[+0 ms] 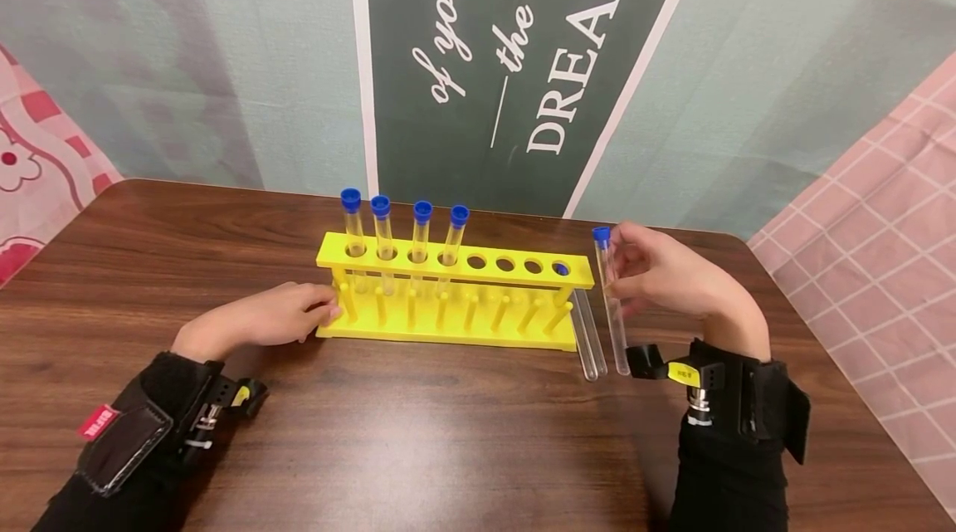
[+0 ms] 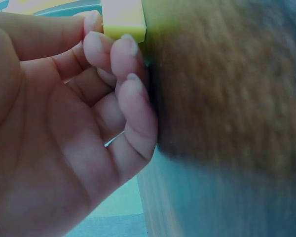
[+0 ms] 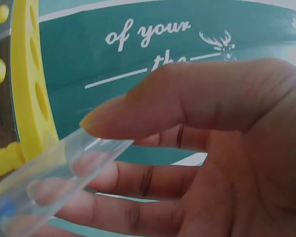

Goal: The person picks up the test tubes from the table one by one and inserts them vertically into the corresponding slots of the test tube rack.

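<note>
The step in hand, as far as could be judged, was handling one tube (image 1: 615, 324) beside the rack (image 1: 448, 333); the next move seemed to call for a light, steady pinch on the tube and a firm rack, with care not to knock the two loose tubes (image 1: 586, 341) between. The right hand (image 1: 660, 266) pinched the tube high up, between thumb and fingers, just off the rack's right end. The left hand (image 1: 280, 314), fingers bent, pinched the rack's left end. The held tube was slim, clear and round at its near end, with a blue cap (image 1: 602, 235) at the far end; no contents showed, and whether it touched the worktop (image 1: 373, 424) could not be told. The rack was yellow, with a row of pegs on its near side; four capped tubes (image 1: 457, 237) stood in its left holes, three bare holes followed, and blue showed through the rightmost.
</note>
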Available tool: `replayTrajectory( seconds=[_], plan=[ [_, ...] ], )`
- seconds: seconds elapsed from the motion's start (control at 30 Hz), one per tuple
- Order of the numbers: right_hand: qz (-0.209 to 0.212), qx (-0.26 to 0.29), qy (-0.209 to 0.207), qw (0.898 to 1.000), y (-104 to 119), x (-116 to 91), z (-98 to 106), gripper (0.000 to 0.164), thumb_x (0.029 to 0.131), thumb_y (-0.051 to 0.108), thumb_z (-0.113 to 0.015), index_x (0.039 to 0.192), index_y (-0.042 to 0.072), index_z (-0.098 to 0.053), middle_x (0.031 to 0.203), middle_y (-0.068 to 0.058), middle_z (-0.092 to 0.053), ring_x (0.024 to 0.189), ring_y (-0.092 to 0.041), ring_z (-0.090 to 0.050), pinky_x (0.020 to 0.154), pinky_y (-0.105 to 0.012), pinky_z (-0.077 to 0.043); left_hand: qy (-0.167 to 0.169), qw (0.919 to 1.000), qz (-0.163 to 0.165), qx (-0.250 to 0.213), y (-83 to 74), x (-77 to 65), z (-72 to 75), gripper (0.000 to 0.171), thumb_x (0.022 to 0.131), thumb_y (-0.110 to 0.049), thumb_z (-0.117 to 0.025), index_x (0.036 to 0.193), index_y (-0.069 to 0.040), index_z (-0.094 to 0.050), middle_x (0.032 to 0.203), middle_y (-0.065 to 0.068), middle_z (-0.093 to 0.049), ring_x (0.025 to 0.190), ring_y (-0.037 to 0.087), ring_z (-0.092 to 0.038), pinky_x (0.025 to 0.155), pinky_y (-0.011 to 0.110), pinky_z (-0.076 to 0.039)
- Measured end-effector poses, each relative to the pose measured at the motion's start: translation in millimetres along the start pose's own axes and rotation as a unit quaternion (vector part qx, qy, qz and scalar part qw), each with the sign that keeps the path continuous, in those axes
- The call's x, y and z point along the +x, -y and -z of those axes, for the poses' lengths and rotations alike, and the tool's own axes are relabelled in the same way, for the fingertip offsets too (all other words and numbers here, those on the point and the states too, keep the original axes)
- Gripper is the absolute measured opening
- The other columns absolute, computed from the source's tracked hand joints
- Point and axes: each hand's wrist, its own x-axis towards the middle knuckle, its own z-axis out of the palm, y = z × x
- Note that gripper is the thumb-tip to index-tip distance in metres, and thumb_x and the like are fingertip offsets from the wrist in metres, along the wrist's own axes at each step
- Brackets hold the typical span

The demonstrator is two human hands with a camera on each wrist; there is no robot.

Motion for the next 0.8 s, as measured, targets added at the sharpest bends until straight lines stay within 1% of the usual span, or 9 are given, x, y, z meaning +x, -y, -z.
replayTrajectory(
  seconds=[0.17,0.37,0.43,0.53,0.67,0.8],
  plan=[
    [0.02,-0.006,0.01,1.0,8,-1,-4,0.026,0.081,-0.011,-0.056,0.1,-0.003,-0.04,0.079,-0.016,-0.048,0.069,-0.024,-0.056,0.059,-0.04,-0.052,0.0,1.0,0.0,-0.001,-0.3,-0.2,-0.1,0.022,0.098,-0.014,-0.042,0.077,-0.008,-0.046,0.062,0.001,-0.041,0.052,0.014,-0.041,0.051,0.028,-0.035],
    [0.038,0.009,0.019,0.999,16,-3,-8,0.029,0.08,-0.015,-0.057,0.099,-0.002,-0.039,0.077,-0.016,-0.048,0.068,-0.028,-0.057,0.061,-0.042,-0.052,0.0,1.0,0.003,-0.001,-0.4,0.0,-0.2,0.021,0.098,-0.014,-0.042,0.078,-0.008,-0.047,0.063,0.001,-0.041,0.052,0.014,-0.041,0.051,0.028,-0.035],
    [0.051,0.013,0.023,0.998,18,-4,-9,0.03,0.079,-0.016,-0.057,0.099,-0.002,-0.039,0.077,-0.016,-0.048,0.068,-0.028,-0.058,0.062,-0.042,-0.052,0.0,1.0,0.004,0.0,-0.3,0.2,-0.3,0.021,0.098,-0.014,-0.042,0.078,-0.008,-0.047,0.063,0.001,-0.041,0.052,0.014,-0.041,0.051,0.028,-0.035],
    [0.081,0.019,0.035,0.996,19,-3,-11,0.03,0.079,-0.016,-0.058,0.097,-0.002,-0.04,0.077,-0.016,-0.049,0.068,-0.029,-0.059,0.062,-0.042,-0.052,0.001,1.0,0.005,0.001,-0.2,0.5,-0.2,0.021,0.098,-0.014,-0.042,0.078,-0.008,-0.047,0.063,0.001,-0.041,0.052,0.014,-0.041,0.051,0.028,-0.035],
    [0.114,0.011,0.048,0.992,21,0,-14,0.029,0.079,-0.013,-0.06,0.095,0.0,-0.04,0.075,-0.017,-0.05,0.067,-0.028,-0.058,0.062,-0.041,-0.052,0.001,1.0,0.007,0.001,-0.5,0.3,0.1,0.021,0.098,-0.013,-0.042,0.078,-0.008,-0.047,0.063,0.001,-0.041,0.052,0.014,-0.041,0.051,0.028,-0.035],
    [0.125,-0.007,0.048,0.991,25,2,-19,0.03,0.078,-0.013,-0.061,0.093,0.002,-0.04,0.073,-0.014,-0.051,0.067,-0.027,-0.058,0.062,-0.038,-0.051,-0.001,1.0,0.01,0.001,-0.6,0.0,0.2,0.021,0.097,-0.014,-0.043,0.078,-0.008,-0.047,0.062,0.001,-0.041,0.052,0.014,-0.041,0.051,0.028,-0.035]
  ],
)
